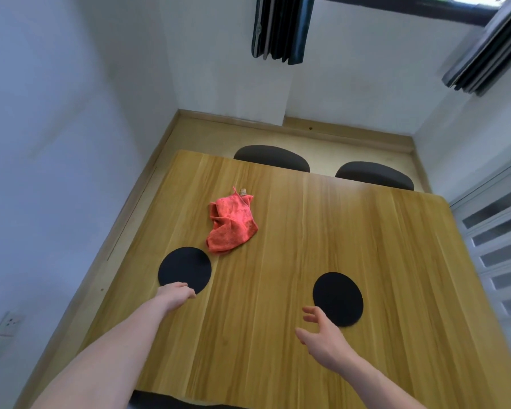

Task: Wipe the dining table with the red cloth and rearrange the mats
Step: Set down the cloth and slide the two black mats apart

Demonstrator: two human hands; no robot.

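Nearest, the right hand [322, 339] hovers open, fingers spread, beside a round black mat [340, 298]. Further left, the left hand [176, 295] touches another black mat [185, 268], grip unclear. Beyond, a crumpled red cloth [232, 224] lies toward the wooden table's [366, 231] far-left corner.

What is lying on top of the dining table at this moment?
On the dining table lie a crumpled red cloth and two round black mats. The left hand touches the left one. What the cloth covers cannot be seen.

Left mat [185, 268] near edge hidden under left hand [176, 293]; fingertips unseen.
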